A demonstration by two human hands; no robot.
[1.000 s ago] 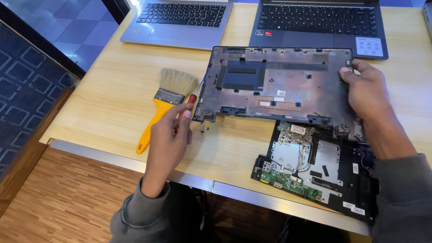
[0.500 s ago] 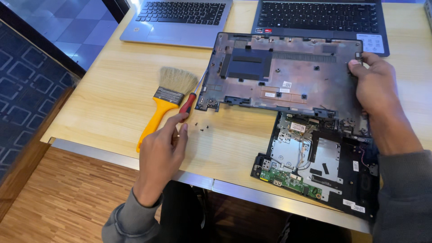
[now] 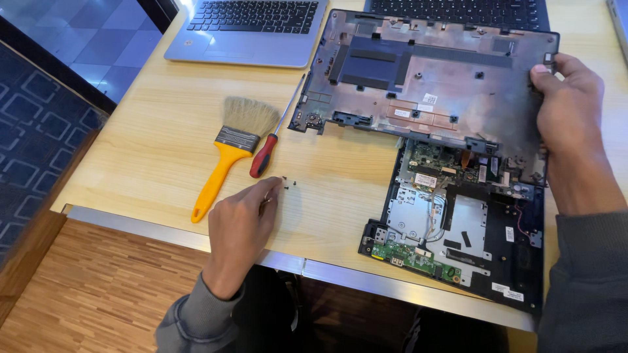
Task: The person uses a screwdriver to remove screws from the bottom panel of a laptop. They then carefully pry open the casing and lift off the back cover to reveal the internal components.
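Since half a second earlier: left hand [image 3: 243,219] drawn back from beside the red-handled screwdriver [image 3: 273,134] toward the near table edge, screwdriver left lying free on the wooden table [image 3: 131,150]. Back cover [image 3: 432,72] lifted further off the opened laptop base [image 3: 464,229], exposing more of the circuit board.

Left hand: rested on the table, fingers curled and pressed together, fingertips just beside a few small dark screws [image 3: 288,184]. Whether a screw was pinched between them: could not tell.

Right hand [image 3: 568,104]: clamped on the right edge of the back cover, thumb on the inner face, fingers wrapped behind. Cover held tilted, its near edge over the far part of the base, inner side facing up.

Screwdriver: lay diagonally, handle toward the near edge, shaft pointing at the cover's left corner, handle just beside the brush ferrule.

Paintbrush [image 3: 229,150]: yellow handle, pale bristles, flat on the table left of the screwdriver.

Silver laptop [image 3: 248,29] at the far left of the table; dark laptop keyboard [image 3: 458,10] behind the lifted cover, partly hidden.
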